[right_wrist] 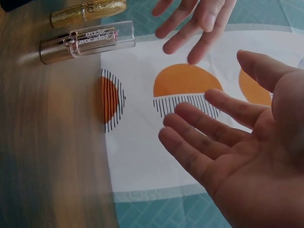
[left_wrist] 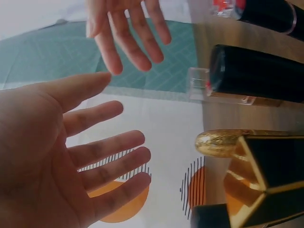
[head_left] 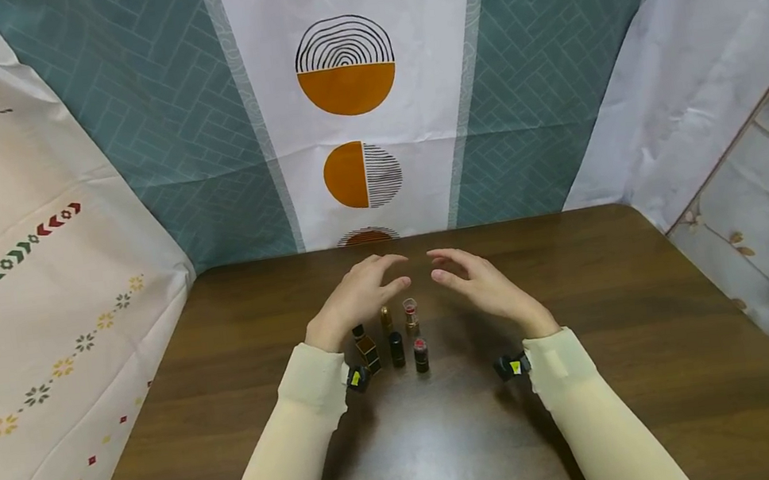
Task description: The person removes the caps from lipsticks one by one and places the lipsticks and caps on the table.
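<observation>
Head view: lipsticks (head_left: 396, 334) standing between the wrists.
Left hand (head_left: 357, 295) and right hand (head_left: 483, 284) hovering beyond them, fingers spread, holding nothing.

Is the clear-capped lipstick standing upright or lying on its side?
Upright. The clear-capped lipstick stands on its base on the table, cap upward, among the other standing tubes; neither hand touches it.

The head view looks down from above on the dark brown wooden worktop (head_left: 618, 323). Both wrist views sit close, facing forward, sharing the glittery gold tube (left_wrist: 223, 142) (right_wrist: 88, 12).
</observation>
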The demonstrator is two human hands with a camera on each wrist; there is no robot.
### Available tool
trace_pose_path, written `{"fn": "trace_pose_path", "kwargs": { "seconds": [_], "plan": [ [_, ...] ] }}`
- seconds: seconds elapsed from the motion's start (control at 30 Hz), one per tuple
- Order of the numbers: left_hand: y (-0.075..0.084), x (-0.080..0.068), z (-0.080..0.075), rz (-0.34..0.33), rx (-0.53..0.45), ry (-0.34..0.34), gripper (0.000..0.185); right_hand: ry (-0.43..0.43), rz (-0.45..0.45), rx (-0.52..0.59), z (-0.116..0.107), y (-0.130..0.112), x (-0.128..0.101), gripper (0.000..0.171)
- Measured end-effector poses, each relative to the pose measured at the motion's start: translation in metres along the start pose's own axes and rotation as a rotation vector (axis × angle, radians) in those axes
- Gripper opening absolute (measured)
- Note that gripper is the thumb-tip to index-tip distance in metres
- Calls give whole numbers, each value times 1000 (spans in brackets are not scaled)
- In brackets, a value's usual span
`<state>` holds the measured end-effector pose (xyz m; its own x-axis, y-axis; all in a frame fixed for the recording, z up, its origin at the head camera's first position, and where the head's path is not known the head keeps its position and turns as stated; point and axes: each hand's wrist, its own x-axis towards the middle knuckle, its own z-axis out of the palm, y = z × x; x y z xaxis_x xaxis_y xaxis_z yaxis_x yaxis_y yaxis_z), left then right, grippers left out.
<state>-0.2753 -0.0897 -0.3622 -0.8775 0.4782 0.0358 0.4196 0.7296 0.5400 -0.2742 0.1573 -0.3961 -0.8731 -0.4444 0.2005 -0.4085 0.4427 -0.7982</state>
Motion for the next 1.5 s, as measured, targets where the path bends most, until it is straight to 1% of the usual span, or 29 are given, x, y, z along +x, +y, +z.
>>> {"fn": "trace_pose_path", "kwargs": {
  "seconds": [0.1, 0.23, 0.47, 0.73, 0.93, 1.13, 1.23, 1.37, 1.5],
  "plan": [
    [3, 2, 6, 1, 24, -23, 51, -22, 20, 1, 1, 1, 1, 52],
    [8, 2, 12, -1, 33, -44, 49, -37, 27, 6, 1, 4, 0, 52],
    [13, 2, 16, -7, 50, -75, 45, -45, 29, 15, 0, 4, -4, 50],
    [14, 7, 19, -4, 28, -142, 39, -138, 46, 36, 1, 9, -2, 55],
    [14, 12, 23, -1, 51, -175, 32, -168, 62, 69, 1, 13, -1, 58],
    [17, 15, 26, -5, 77, -191, 27, -187, 82, 99, 6, 20, 2, 58],
    [16, 15, 29, -12, 101, -190, 25, -212, 89, 113, 12, 24, 3, 57],
    [9, 14, 35, -6, 126, -171, 23, -234, 85, 122, 18, 29, 4, 55],
    [6, 13, 35, -5, 130, -153, 22, -244, 84, 127, 22, 32, 6, 54]
  ]
}}
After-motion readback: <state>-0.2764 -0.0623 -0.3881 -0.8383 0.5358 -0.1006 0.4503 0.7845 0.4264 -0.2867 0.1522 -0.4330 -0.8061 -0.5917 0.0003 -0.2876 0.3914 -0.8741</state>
